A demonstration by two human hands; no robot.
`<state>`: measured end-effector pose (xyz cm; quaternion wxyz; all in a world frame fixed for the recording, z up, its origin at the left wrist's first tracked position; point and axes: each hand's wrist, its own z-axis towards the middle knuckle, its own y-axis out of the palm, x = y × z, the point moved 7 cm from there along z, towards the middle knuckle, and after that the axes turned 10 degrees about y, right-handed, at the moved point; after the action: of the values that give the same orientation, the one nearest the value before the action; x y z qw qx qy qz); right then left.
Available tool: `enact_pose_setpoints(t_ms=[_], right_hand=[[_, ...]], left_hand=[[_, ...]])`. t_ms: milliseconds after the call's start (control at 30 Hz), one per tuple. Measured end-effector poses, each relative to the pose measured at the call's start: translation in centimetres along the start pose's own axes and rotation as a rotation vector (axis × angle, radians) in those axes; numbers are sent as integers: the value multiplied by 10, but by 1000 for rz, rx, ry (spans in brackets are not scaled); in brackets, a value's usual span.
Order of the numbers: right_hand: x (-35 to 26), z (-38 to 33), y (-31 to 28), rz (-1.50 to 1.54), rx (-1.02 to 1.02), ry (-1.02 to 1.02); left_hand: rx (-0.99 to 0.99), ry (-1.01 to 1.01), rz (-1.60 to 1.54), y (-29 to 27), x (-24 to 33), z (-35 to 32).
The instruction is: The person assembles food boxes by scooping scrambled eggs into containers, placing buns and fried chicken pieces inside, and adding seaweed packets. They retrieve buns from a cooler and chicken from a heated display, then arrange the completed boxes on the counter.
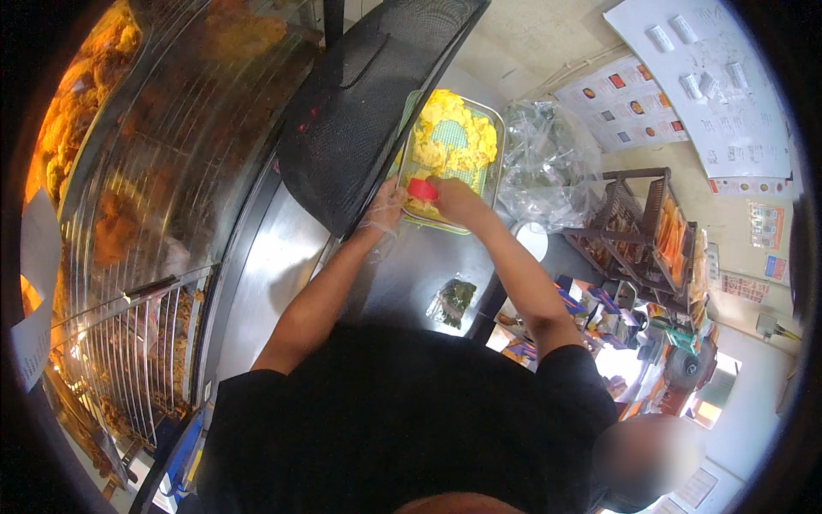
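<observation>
My right hand [459, 204] is closed around a small red thing [422, 189], perhaps a cup or mould, at the near end of a tray. My left hand [388, 208], in a clear plastic glove, is just left of the red thing by the tray's near left corner. Its fingertips are too small and partly covered to show what they grip. The metal tray [488, 111] has a green mesh liner [449, 131]. Yellow, crumbly food like scrambled egg [445, 108] lies round a bare patch of that liner, with more of it under the red thing.
A black mesh cover [342, 120] leans over the tray's left side. Left of it is a glass case [171, 128] with fried food. A clear plastic bag [548, 163], a brown rack [634, 227] and a person [646, 463] are to the right. A dark green packet [456, 301] lies on the counter [385, 291].
</observation>
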<state>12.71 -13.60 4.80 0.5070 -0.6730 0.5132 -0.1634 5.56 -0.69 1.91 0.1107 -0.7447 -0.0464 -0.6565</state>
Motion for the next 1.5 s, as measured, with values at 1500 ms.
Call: enact_pose_setpoints(t_ms=[1500], right_hand=[[56, -35, 9, 1165, -301, 445]], left_hand=[[-352, 265, 782, 12, 70, 1]])
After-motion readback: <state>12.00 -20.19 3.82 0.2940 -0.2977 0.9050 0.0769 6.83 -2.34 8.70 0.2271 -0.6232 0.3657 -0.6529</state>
